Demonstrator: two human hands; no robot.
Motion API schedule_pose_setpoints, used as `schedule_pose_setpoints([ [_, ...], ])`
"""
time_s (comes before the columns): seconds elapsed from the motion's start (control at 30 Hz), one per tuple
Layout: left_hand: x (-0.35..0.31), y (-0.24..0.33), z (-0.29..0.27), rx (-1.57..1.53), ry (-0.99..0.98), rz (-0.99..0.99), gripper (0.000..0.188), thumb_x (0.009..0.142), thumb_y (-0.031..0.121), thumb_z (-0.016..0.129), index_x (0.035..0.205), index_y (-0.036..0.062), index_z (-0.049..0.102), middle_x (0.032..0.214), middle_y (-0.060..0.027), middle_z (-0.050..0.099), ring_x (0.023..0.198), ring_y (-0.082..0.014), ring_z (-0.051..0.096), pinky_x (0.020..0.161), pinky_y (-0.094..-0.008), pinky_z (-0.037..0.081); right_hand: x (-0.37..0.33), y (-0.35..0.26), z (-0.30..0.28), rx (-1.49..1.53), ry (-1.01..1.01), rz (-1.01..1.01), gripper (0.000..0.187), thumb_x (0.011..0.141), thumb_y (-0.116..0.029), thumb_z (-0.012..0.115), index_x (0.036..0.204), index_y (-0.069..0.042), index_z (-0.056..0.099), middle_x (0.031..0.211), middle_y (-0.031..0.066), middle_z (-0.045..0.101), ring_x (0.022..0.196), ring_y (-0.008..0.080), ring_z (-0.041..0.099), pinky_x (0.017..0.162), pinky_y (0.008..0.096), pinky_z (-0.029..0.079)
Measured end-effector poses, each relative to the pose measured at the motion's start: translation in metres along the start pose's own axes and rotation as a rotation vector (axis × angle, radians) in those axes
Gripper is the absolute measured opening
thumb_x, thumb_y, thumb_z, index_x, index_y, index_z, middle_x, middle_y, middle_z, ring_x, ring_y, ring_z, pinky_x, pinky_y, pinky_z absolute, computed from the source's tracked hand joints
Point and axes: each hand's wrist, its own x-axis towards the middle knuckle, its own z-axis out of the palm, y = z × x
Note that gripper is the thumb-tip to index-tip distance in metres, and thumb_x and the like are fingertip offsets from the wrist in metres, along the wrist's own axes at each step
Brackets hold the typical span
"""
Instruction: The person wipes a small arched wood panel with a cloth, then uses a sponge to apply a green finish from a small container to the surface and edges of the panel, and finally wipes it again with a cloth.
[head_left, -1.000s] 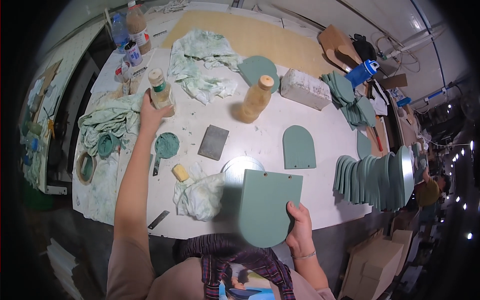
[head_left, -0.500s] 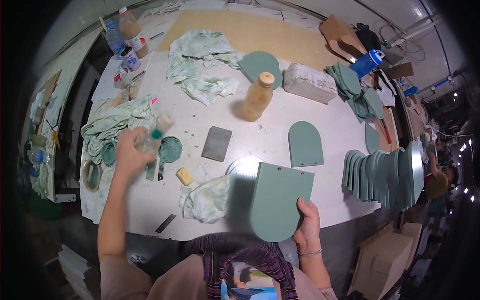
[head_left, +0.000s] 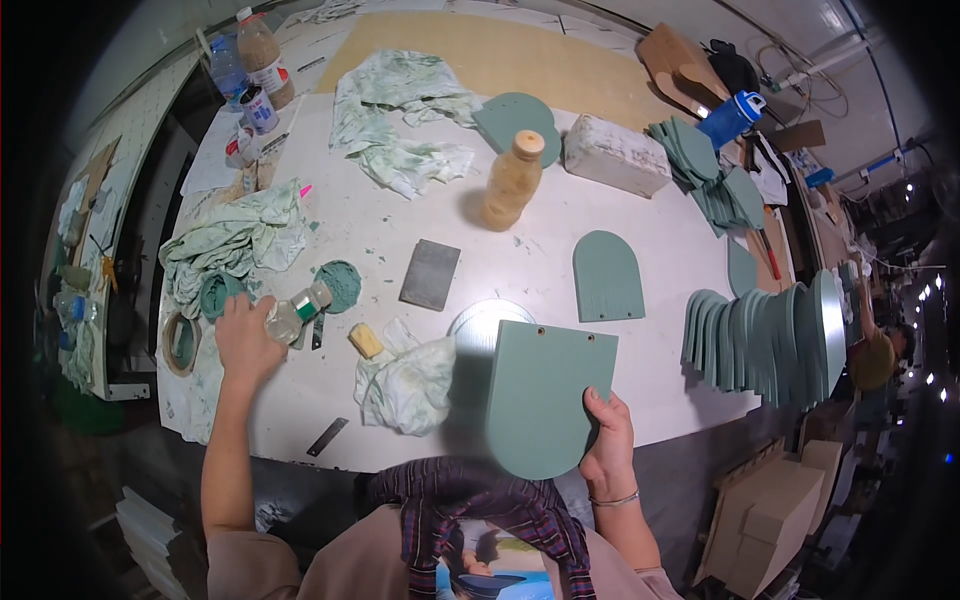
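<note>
My right hand (head_left: 609,440) holds a green arched board (head_left: 548,400) by its right edge, thumb on the face. The board's rounded end points toward me, and two small holes show along its straight end. At the left, my left hand (head_left: 248,340) has the lower end of a small clear bottle (head_left: 298,312) between thumb and forefinger. The bottle tilts, its pale cap end beside a round dish of green paste (head_left: 341,285). The other fingertips reach the rim of a round green-smeared container (head_left: 222,295). How firmly they touch it I cannot tell.
A second arched board (head_left: 608,275) lies on the white table, with a row of green boards (head_left: 765,340) at right. A yellowish bottle (head_left: 513,180), a pale block (head_left: 617,155), a grey sanding pad (head_left: 431,275), a yellow sponge (head_left: 366,341) and stained rags (head_left: 405,385) stand or lie around.
My left hand has moved left and toward me, and the clear bottle has tipped further over, its cap end lower. The board in my right hand has shifted slightly left.
</note>
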Motion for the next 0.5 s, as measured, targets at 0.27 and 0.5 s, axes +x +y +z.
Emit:
schedule_pose_setpoints([
  [0.27,0.0031,0.0057,-0.0007,0.041,-0.008,0.007,0.044,0.058,0.008,0.07,0.101,0.0115,0.069,0.096,-0.0107,0.056,0.099,-0.032,0.052,0.074,-0.0431,0.042,-0.0015,0.0045,-0.01,-0.001,0.006,-0.022,0.036,0.094,-0.018,0.061,0.12,0.007,0.059,0.111,0.0135,0.067,0.096,0.021,0.066,0.086,0.0326,0.053],
  [0.5,0.0034,0.0032,-0.0001,0.034,0.015,-0.013,0.048,0.055,0.01,0.072,0.103,0.0121,0.069,0.095,-0.0095,0.056,0.101,-0.0309,0.053,0.076,-0.0432,0.044,-0.0009,0.0047,-0.0104,-0.011,0.016,-0.013,0.036,0.094,-0.018,0.061,0.121,0.006,0.059,0.111,0.0133,0.067,0.097,0.021,0.066,0.087,0.0325,0.053],
])
